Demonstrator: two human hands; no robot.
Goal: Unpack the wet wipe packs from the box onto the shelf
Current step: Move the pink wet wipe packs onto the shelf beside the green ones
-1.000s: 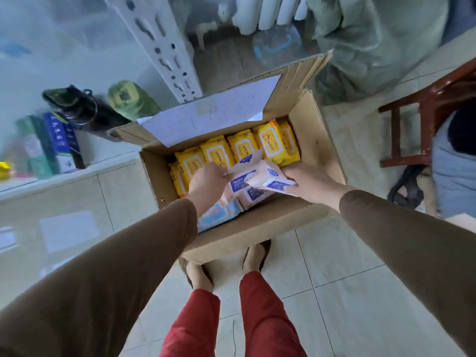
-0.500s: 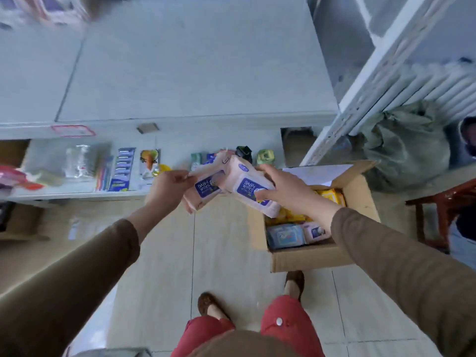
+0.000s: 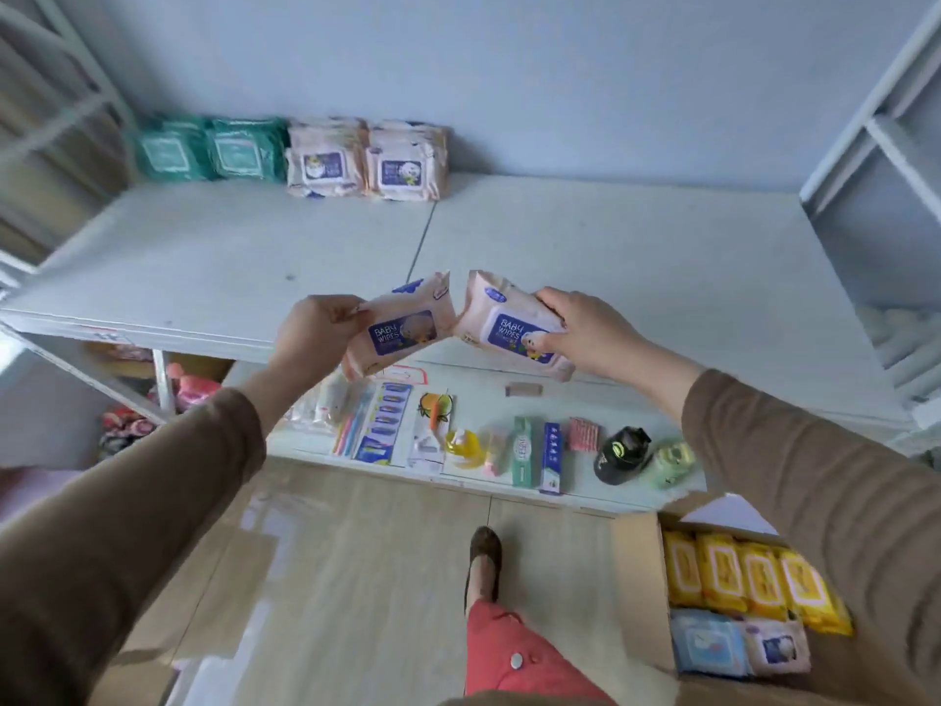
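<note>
Two pink wipe packs held over shelf (image 3: 585, 257).
Left hand (image 3: 313, 333) grips one pack (image 3: 399, 331); right hand (image 3: 585, 333) grips the other pack (image 3: 509, 323).

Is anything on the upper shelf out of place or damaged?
Nothing stands out. The green packs and pink wipe packs sit in a tidy row at the back of the upper shelf, with no visible damage.

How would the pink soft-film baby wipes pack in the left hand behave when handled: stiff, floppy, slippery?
The pink soft-film baby wipes pack probably flexes rather than staying stiff: its wrapper looks creased and bulged. It seems light, since the left hand holds it by one end alone. The film has a slight sheen, so a loose grip might slip.
</note>
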